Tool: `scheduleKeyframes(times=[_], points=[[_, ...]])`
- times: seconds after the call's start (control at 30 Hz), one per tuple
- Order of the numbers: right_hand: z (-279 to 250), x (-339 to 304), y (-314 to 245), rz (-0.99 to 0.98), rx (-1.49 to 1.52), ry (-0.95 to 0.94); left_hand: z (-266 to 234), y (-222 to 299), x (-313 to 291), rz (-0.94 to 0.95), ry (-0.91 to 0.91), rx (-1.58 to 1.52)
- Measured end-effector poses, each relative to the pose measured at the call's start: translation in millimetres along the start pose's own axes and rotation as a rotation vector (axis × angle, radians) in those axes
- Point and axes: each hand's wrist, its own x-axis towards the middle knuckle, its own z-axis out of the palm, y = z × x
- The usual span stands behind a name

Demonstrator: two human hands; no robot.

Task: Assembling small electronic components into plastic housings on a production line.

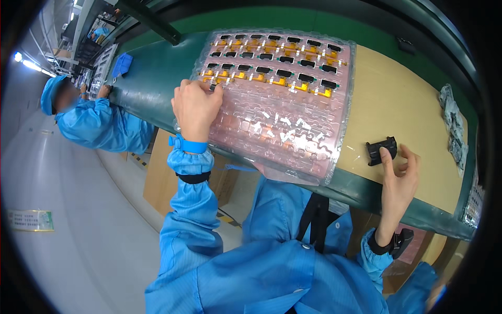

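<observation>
The green surface [151, 83] curved toward the view's rim, where its far ends grew hard to make out. On it lay a smooth tan mat [408, 94] and a clear, rippled plastic tray [324, 118], glare washing out its near pockets. My hands were well apart: my left hand [197, 107] hid the tray's left edge, while my right hand [401, 175] had its thumb against a notched black block [374, 152] over the mat, its grip unclear. Glossy black screens [265, 56] with orange ribbons [282, 81] filled the tray's far rows. My left fingertips met a small dark part [213, 87], mostly hidden; I couldn't tell if they pinched it.
</observation>
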Motion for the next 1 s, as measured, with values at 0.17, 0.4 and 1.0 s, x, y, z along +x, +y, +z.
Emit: scheduleKeyframes(times=[0.17,0.4,1.0], points=[[-18.4,-10.5,-20.7,0.002,0.344,0.074,-6.6,10.9,-16.1,0.001,0.041,-0.460],[8.5,-33.9,-76.3,0.292,1.312,-0.752,-55.1,87.8,-102.7,0.675,0.358,-0.551],[5.0,-32.6,-44.4,0.131,1.482,-0.527,-54.7,127.1,-128.1,0.262,-0.396,-1.365]])
